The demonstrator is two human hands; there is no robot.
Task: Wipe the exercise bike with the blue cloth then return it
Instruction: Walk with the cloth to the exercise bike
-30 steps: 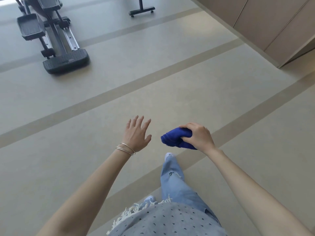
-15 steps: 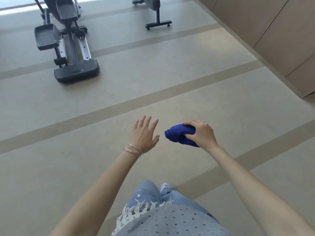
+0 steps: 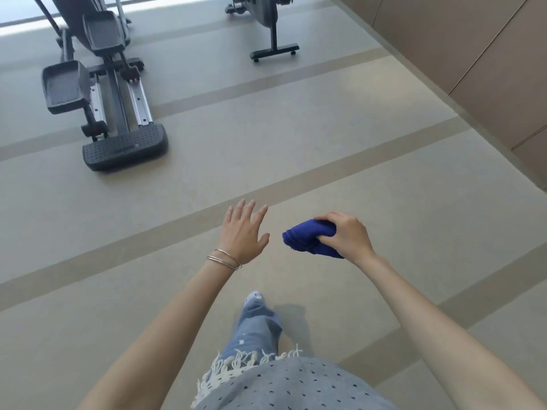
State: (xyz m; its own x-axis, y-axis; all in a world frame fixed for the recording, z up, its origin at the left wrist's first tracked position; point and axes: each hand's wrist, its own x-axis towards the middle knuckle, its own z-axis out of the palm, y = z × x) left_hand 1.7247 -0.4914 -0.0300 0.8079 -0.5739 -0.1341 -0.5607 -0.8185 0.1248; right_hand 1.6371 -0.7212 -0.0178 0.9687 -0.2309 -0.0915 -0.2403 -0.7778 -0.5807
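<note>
Compared with the earlier frames, the exercise bike (image 3: 266,28) at far centre and the elliptical trainer (image 3: 103,93) at far left are seen lower and nearer, more of each being shown. A different leg is now forward: a jeans leg (image 3: 256,327) with a light shoe (image 3: 254,297) is seen near centre. The blue cloth (image 3: 307,238) is kept bunched in the right hand (image 3: 344,236), fingers clamped round it, held above the striped floor (image 3: 325,137) (well apart from the bike). The left hand (image 3: 244,232) is empty, fingers spread apart, two thin bracelets (image 3: 225,258) at the wrist. Wood-panelled wall (image 3: 473,48) at far right. No readable writing or brand is made out.
</note>
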